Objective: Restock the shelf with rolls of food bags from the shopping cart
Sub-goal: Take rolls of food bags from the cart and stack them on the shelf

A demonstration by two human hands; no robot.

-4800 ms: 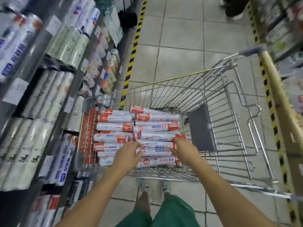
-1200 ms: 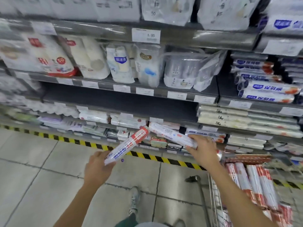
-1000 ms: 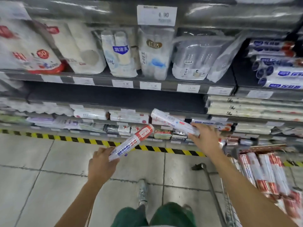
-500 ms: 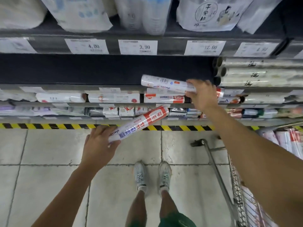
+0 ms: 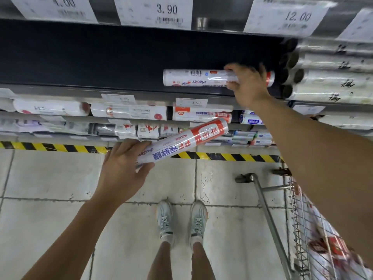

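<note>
While the shopping cart (image 5: 270,219) at the near right holds spare rolls (image 5: 327,245) behind its wire, the left hand (image 5: 123,168) grips one roll of food bags (image 5: 181,141) by its end, tilted, low before the lower shelves (image 5: 129,113). Farther in, the right hand (image 5: 247,85) curls round a second roll (image 5: 197,77), level in the dark shelf bay (image 5: 121,57) just beside stacked clear rolls (image 5: 327,77); whether it rests on the board I cannot tell. This looks like the placing step: the next move calls for releasing that roll, then raising the left one alongside.

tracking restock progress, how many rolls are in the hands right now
2. upper roll in the right hand, at the dark shelf; lower roll in the left hand, tilted.
</note>
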